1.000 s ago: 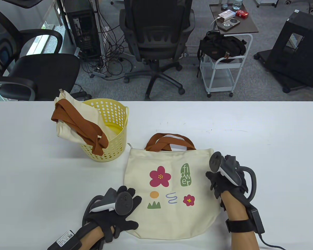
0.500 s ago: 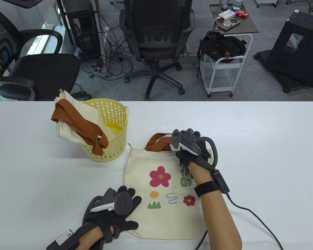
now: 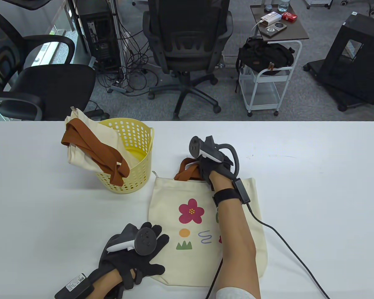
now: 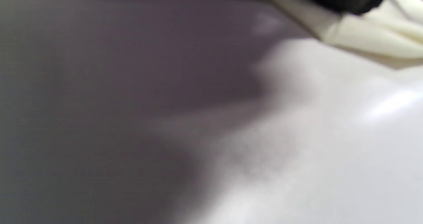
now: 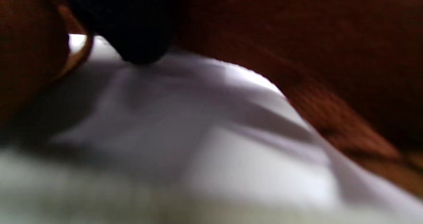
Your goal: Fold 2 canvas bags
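The right hand point(image 3: 212, 168) has its grip closed on the brown handles point(image 3: 187, 171) of the flat bag point(image 3: 187, 249) near the worktop's point(image 3: 314, 174) front edge. The left hand point(image 3: 134, 258) presses the bag's lower left corner, fingers spread apart.

White table, bag and basket

The table point(image 3: 314, 174) carries a cream canvas bag point(image 3: 174, 199) under both hands and a yellow basket point(image 3: 134, 177) beyond the left hand point(image 3: 134, 258).

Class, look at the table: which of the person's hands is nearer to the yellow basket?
The right hand looks slightly nearer, though it is close: it sits just right of the yellow basket, at the bag's brown handles. The left hand lies below the basket, on the bag's lower corner.
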Action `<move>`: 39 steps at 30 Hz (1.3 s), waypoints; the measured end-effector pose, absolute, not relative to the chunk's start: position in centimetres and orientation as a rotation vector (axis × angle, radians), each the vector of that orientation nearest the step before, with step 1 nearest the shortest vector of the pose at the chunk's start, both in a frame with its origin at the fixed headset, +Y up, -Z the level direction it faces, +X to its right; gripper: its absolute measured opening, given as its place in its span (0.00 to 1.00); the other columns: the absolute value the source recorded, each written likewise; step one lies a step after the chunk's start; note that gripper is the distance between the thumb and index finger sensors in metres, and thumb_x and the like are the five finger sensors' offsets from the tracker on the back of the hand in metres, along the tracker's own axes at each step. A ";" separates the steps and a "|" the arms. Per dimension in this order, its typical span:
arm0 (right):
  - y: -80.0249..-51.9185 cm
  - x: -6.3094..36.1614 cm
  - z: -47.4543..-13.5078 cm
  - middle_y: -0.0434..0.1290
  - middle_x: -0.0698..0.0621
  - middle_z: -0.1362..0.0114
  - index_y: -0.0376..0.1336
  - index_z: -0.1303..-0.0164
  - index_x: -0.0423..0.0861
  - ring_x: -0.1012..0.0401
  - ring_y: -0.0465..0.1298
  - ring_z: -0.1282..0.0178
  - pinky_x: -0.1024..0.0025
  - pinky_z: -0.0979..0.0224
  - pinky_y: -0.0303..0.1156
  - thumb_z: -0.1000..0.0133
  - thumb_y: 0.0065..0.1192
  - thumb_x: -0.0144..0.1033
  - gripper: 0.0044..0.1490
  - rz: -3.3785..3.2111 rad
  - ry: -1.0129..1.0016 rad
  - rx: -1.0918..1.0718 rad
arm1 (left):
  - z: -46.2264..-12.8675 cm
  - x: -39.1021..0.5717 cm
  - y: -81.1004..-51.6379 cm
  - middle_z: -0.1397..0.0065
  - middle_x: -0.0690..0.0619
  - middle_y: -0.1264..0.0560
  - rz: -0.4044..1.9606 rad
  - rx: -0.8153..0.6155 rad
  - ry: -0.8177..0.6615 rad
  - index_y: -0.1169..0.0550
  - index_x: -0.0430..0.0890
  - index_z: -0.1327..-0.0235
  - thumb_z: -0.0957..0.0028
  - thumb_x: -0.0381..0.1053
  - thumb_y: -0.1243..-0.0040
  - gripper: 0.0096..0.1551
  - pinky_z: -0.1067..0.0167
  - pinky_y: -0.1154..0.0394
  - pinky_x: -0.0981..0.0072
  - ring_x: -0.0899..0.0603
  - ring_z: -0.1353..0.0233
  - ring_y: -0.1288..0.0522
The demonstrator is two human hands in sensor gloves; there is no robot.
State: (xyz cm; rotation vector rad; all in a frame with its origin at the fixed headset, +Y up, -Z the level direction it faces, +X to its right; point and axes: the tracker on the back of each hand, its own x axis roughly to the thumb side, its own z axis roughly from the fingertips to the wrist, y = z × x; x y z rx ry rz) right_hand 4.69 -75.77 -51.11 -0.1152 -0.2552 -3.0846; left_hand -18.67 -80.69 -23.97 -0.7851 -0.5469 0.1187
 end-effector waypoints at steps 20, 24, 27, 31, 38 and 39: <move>-72.5 15.1 -51.5 0.78 0.49 0.32 0.74 0.46 0.51 0.50 0.80 0.35 0.52 0.35 0.76 0.49 0.59 0.63 0.33 -3.386 -0.116 1.120 | -23.8 -18.7 -80.7 0.23 0.58 0.77 0.105 -0.785 -0.540 0.63 0.62 0.27 0.57 0.69 0.44 0.57 0.30 0.79 0.40 0.40 0.23 0.83; -73.9 14.9 -52.0 0.64 0.47 0.19 0.61 0.27 0.51 0.46 0.68 0.22 0.48 0.25 0.68 0.50 0.64 0.63 0.44 -3.193 -0.380 0.962 | -23.8 -18.7 -80.7 0.23 0.58 0.77 0.100 -0.783 -0.539 0.63 0.62 0.27 0.57 0.70 0.44 0.57 0.29 0.78 0.41 0.40 0.23 0.83; -74.0 15.0 -51.4 0.57 0.45 0.16 0.55 0.23 0.50 0.45 0.64 0.19 0.46 0.23 0.65 0.51 0.68 0.60 0.49 -3.223 -0.372 0.870 | -23.8 -18.7 -80.7 0.23 0.58 0.77 0.100 -0.783 -0.539 0.63 0.62 0.27 0.58 0.70 0.44 0.57 0.29 0.78 0.41 0.40 0.23 0.83; -72.6 15.1 -49.2 0.55 0.45 0.15 0.54 0.22 0.50 0.44 0.61 0.18 0.44 0.22 0.63 0.51 0.67 0.60 0.50 -3.264 -0.264 0.669 | -23.8 -18.7 -80.7 0.23 0.58 0.77 0.099 -0.780 -0.540 0.63 0.62 0.27 0.57 0.70 0.44 0.57 0.29 0.78 0.41 0.40 0.23 0.83; -70.8 15.9 -40.4 0.54 0.44 0.15 0.53 0.22 0.50 0.43 0.59 0.17 0.42 0.20 0.60 0.50 0.65 0.59 0.49 -3.242 -0.155 0.196 | -23.8 -18.7 -80.5 0.22 0.58 0.77 0.095 -0.780 -0.537 0.62 0.62 0.27 0.57 0.70 0.44 0.57 0.29 0.78 0.40 0.40 0.23 0.83; -70.8 16.1 -38.4 0.53 0.44 0.15 0.53 0.22 0.50 0.43 0.59 0.17 0.42 0.20 0.59 0.50 0.64 0.59 0.49 -3.236 -0.160 0.109 | -23.8 -18.6 -80.4 0.22 0.58 0.77 0.094 -0.781 -0.535 0.62 0.62 0.27 0.57 0.70 0.44 0.57 0.29 0.78 0.40 0.40 0.23 0.82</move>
